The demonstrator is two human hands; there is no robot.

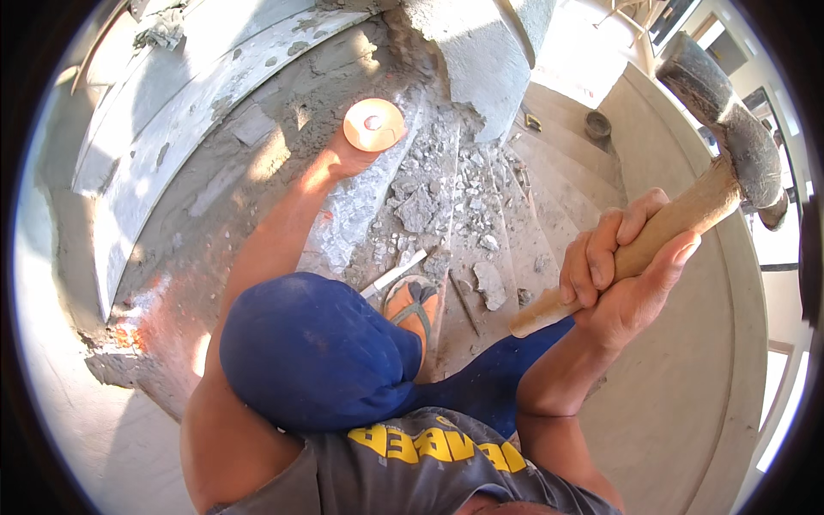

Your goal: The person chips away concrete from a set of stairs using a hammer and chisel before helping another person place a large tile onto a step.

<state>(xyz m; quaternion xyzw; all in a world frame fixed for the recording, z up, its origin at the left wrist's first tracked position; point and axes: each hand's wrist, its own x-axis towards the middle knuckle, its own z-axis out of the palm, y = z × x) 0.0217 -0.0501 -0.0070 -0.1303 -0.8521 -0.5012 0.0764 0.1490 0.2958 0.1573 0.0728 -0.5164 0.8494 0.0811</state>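
Observation:
My left hand [350, 156] is closed just under a round orange hand guard [386, 115], with a metal striking end at its middle. It looks like a guarded chisel seen end-on; its blade is hidden beneath. Raised at the right, my right hand [620, 273] wraps round the wooden handle of a hammer [678, 219], whose heavy, worn metal head points up and away. Beside my left hand lie broken grey concrete chunks [418, 210] and a roughly chipped strip of concrete [348, 219].
Smaller rubble covers the winding steps [558, 193]. A white strip [393, 273] and a thin dark rod [464, 302] lie near my sandalled foot [410, 311]. A dark bowl-like container [597, 126] stands farther off. Curved walls [687, 343] bound the stairs; a concrete block [476, 64] rises ahead.

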